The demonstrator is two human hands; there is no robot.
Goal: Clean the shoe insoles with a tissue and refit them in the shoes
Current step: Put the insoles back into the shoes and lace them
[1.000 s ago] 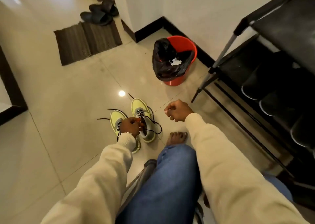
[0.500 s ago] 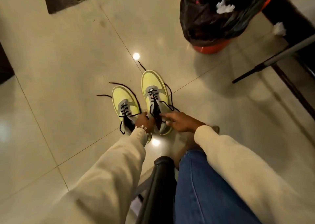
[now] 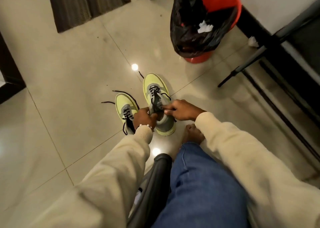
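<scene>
- The left hand [image 3: 144,117] has its grip curled round the near side of the tongue and collar of the right shoe [image 3: 158,104].
- The right hand [image 3: 181,110] pinches the same shoe from the other side; its fingers [image 3: 167,108] point at the tongue and the thumb sits at the collar.
- The right shoe is yellow and grey with black laces. It stands on the floor [image 3: 78,75], toe pointing away.
- The left shoe [image 3: 126,111] stands just beside it, a bit nearer. Its loose laces trail out on the floor.
- The insoles cannot be seen from here.
- A bare foot [image 3: 193,134] rests on the floor near the heel of the right shoe.
- A red bin [image 3: 220,0] with a black bag [image 3: 187,28] stands well apart, farther away. White tissue [image 3: 204,27] lies in the bag.
- One more tissue scrap [image 3: 252,41] lies on the floor by the wall.
- A dark mat [image 3: 83,4] lies at the far left.
- A black rack [image 3: 277,54] stands at the right.
</scene>
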